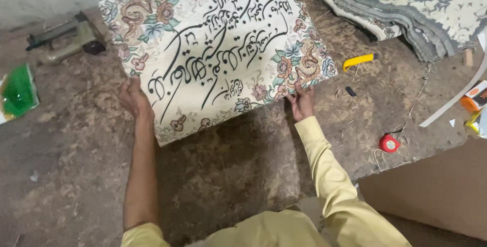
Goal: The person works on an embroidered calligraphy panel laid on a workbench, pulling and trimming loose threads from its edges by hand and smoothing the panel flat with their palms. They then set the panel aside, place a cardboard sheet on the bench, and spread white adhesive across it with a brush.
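A: status on the cream woven tapestry panel with black calligraphy and a floral border (218,49)?

B: fabric looks already stretched flat over a stiff backing, face up, no wrinkles showing; judging by that, the mounting itself seems done; what's left looks like checking and setting it down; can't see the back, so can't tell how the edges are fixed.

A: where is it?

B: centre-far on the rough brown worn surface (76,140), rotated so its near corner points toward the person; both hands are at its near edges.

A: grip?

B: left hand (133,97) on the near-left edge, fingers curled around the rim, pinching it; right hand (302,102) at the near-right corner, fingers (297,90) spread on the floral border, thumb side under the edge as far as I can tell.

A: condition of the panel?

B: pink and blue flowers with scrolls round the rim; black script in sweeping lines across the cream middle; edges crisp, corners square; no visible damage.

A: clutter nearby?

B: yellow-handled utility knife (359,61) just right of the panel; small red round tape measure (389,143) nearer right, with loose threads around; folded grey-and-cream patterned rugs (411,8) far right; olive-green staple gun (71,38) far left; green plastic packet (18,92) at the left edge.
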The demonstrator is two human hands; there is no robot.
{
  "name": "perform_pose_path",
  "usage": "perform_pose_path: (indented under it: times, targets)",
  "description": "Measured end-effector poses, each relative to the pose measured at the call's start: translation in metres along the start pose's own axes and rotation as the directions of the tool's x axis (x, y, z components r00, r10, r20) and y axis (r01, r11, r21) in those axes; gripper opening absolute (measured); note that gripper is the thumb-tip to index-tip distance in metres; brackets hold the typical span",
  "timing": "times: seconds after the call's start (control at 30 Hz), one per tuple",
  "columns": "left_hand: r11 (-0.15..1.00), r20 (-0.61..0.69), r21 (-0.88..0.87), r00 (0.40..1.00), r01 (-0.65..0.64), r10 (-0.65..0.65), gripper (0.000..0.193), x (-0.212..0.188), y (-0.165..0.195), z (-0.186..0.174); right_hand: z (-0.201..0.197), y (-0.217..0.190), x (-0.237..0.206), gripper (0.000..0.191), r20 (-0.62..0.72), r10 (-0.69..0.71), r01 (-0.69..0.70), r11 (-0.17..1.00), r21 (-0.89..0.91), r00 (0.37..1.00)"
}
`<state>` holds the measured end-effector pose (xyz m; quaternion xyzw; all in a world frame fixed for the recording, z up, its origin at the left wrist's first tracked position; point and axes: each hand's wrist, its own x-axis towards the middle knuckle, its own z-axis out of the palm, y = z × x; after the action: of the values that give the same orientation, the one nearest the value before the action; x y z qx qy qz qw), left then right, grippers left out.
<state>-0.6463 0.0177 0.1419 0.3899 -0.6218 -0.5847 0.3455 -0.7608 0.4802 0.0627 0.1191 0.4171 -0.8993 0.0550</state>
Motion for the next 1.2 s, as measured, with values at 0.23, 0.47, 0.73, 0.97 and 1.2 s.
perform_pose_path:
  times: [0.23,0.47,0.73,0.97,1.2]
  targets:
    - [0.951,-0.022,0.310,0.999,-0.021,0.029,0.032,0.049,-0.009,0.089,0.006,0.002,0.082,0.038,-0.063,-0.035,0.027,0.992,-0.122,0.997]
    - [0.888,0.045,0.450,0.996,-0.093,0.082,0.042,0.082,-0.023,0.100,0.013,0.021,0.098,0.033,-0.144,0.012,-0.057,0.948,-0.314,0.990]
    - [0.784,0.153,0.535,0.948,-0.316,0.278,0.056,0.100,-0.022,0.109,0.013,0.008,0.115,0.033,-0.122,0.107,-0.155,0.845,-0.511,0.987]
    - [0.894,0.439,0.428,0.895,-0.131,-0.079,0.081,0.102,-0.023,0.091,0.015,0.012,0.104,0.041,-0.082,0.099,-0.128,0.816,-0.563,0.992]
    - [0.472,0.695,0.622,0.719,-0.625,0.035,0.122,0.039,-0.043,0.031,-0.004,0.006,0.109,0.045,-0.077,-0.057,-0.042,0.466,-0.884,0.995]
